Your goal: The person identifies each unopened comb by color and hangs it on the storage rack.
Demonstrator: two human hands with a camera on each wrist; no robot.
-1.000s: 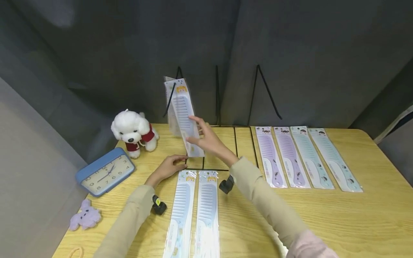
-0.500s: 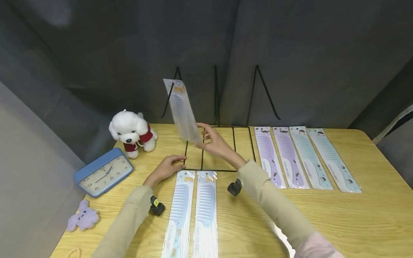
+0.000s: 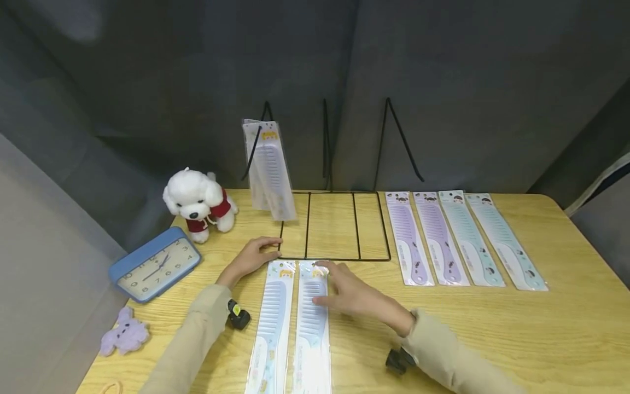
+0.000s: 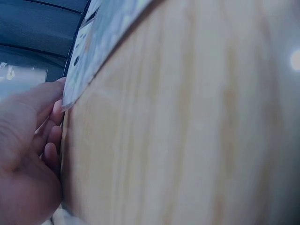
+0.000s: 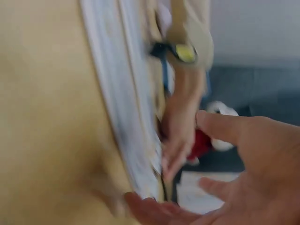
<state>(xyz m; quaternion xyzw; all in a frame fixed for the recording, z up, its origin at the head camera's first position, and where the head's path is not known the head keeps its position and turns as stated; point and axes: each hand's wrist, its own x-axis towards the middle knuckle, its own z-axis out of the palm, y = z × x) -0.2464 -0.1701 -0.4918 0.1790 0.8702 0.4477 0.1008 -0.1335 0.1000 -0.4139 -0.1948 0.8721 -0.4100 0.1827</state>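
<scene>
Two packaged blue combs lie side by side near the front edge of the tabletop, and the right one point(image 3: 312, 323) is under the right hand point(image 3: 351, 295). This hand lies flat on the package with the fingers spread and relaxed, not curled around it; the thumb points toward the top of the card. The comb is directly below the fingers, with its handle running toward the front edge, so I judge the hand is placed to slide or lift it.

The left hand point(image 3: 253, 257) rests on the front left corner of the black wire rack point(image 3: 334, 257), fingers lightly bent over the wire, probably to keep the rack steady. Whether it really grips the wire I cannot tell. The other blue comb point(image 3: 273, 328) lies just beside the first, between the two arms.

One packaged comb point(image 3: 268, 169) leans upright in the left slot of the rack. Four more combs point(image 3: 462, 238), two purple and two pale green, lie in a row toward the right edge. A white plush dog point(image 3: 197, 202), a blue clock point(image 3: 155, 265) and a small purple plush toy point(image 3: 123, 334) are along the left edge.
</scene>
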